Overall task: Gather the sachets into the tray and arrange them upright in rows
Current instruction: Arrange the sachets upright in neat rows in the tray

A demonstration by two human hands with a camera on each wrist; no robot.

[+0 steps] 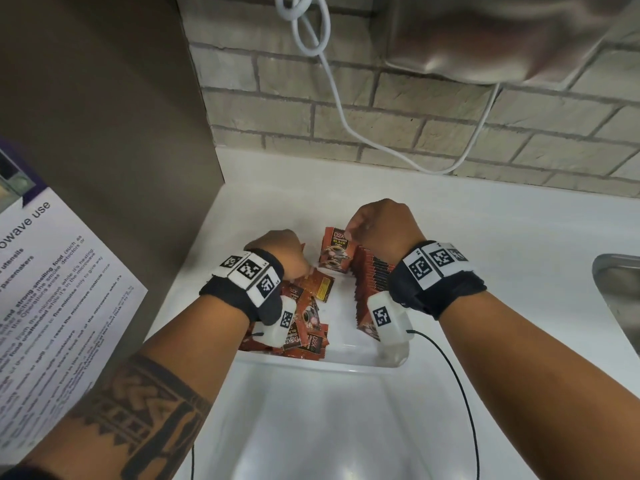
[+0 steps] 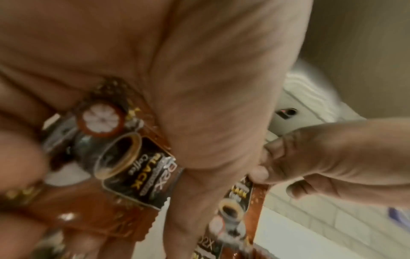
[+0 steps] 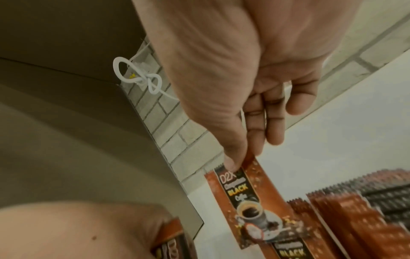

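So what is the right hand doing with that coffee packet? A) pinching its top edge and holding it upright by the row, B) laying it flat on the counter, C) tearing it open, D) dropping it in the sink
A: the right hand pinches the top edge of one sachet, which hangs upright at the end of the standing row of sachets in the tray.

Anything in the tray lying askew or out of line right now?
Yes. On the tray's left side, loose sachets lie flat and overlapping under the left hand. The upright row on the right looks tidy; the right hand pinches its far sachet.
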